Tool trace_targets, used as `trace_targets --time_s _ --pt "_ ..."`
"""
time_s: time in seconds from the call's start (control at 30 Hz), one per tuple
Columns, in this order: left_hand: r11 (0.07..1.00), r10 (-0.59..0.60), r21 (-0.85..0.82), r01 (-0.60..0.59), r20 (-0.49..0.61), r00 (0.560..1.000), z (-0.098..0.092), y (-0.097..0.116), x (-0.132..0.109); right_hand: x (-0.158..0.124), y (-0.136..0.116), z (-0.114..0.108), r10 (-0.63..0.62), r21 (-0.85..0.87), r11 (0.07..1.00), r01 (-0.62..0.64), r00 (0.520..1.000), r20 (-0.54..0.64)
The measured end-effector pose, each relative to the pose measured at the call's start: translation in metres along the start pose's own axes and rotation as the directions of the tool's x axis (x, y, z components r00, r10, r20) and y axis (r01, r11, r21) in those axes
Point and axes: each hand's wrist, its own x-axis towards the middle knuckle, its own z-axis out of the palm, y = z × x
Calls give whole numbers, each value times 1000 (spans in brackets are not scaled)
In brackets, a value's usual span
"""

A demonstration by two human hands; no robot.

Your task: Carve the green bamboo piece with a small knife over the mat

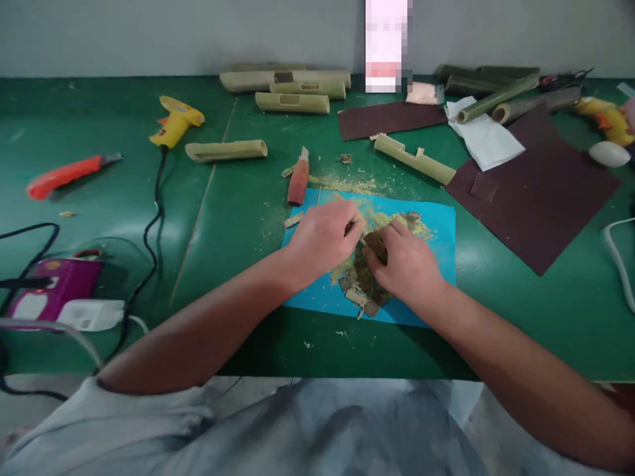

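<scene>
My left hand (325, 235) is closed in a pinch over the blue sheet (310, 291). A small pale sliver shows at its fingertips, too small to make out. Just to its right, my right hand (409, 258) is closed on a small folded piece of brown sandpaper (376, 244), which nearly meets the left fingertips. Beneath both hands lies a heap of bamboo dust, shavings and small chips (360, 287). A red-handled knife (298, 178) with a short blade rests at the sheet's upper left edge.
Beyond the sheet lies a notched bamboo piece (414, 158), with dark brown sandpaper sheets (536, 198) to the right. More bamboo tubes (292, 102) line the back. On the left are a yellow glue gun (173, 124), an orange cutter (69, 175) and a purple power strip (74, 284) with cords.
</scene>
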Motion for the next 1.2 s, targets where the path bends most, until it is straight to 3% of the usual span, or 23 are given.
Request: trace_targets --time_s 0.47,0.63,1.03,1.2 --pt "999 6 45 -5 -26 1000 1 0 -1 -1 0 1 -22 -14 1000 22 999 -29" --pt "1000 14 6 -14 23 1000 0 0 -2 -2 1 3 -27 -13 1000 27 998 -48" --pt "999 32 22 -32 -12 999 1 5 -5 -2 2 3 -40 -7 999 39 998 -47" --pt "1000 23 14 -23 28 999 1 4 -4 -2 2 4 -24 7 1000 24 999 -45"
